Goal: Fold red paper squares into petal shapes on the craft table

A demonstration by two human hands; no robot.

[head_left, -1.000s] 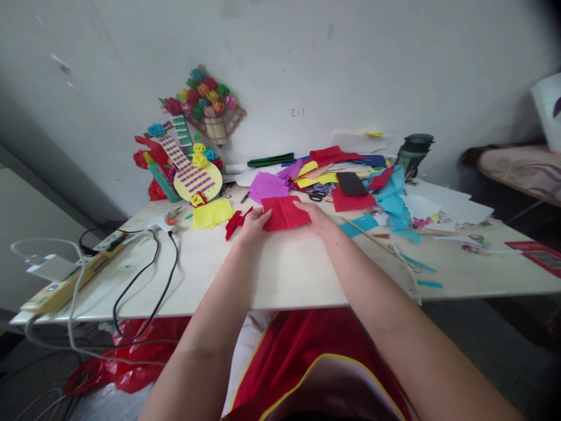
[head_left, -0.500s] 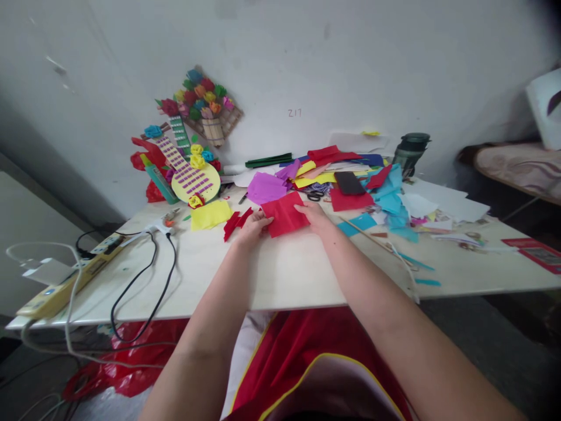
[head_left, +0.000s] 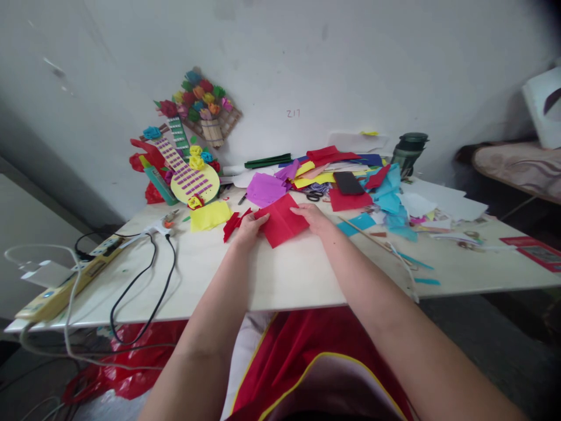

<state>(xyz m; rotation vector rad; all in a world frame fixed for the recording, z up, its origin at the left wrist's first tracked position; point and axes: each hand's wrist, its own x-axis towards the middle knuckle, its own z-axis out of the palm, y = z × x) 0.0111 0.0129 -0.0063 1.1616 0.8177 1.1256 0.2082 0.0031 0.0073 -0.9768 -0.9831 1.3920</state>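
Observation:
Between my two hands is a sheet of red crepe paper (head_left: 283, 221), held above the near middle of the table, with a faint crease down it. My left hand (head_left: 250, 227) pinches its left edge, thumb on top. The right edge is gripped by my right hand (head_left: 312, 217), its other fingers partly hidden beneath the paper. Just left of my left hand lie folded red paper strips (head_left: 231, 225). A yellow paper sheet (head_left: 211, 216) is farther left, and purple paper (head_left: 265, 189) lies behind the red sheet.
Colored papers, black scissors (head_left: 314, 196), a dark phone (head_left: 349, 183) and a green bottle (head_left: 409, 154) stand or lie toward the back. A decorated paper guitar (head_left: 195, 182) leans at the wall. A power strip (head_left: 70, 280) with cables occupies the left; a thin stick (head_left: 372, 238) lies right.
The red sheet has turned slightly, its lower corner now nearer me and a crease showing. My left hand has shifted a little left, its thumb now lying over the paper's edge.

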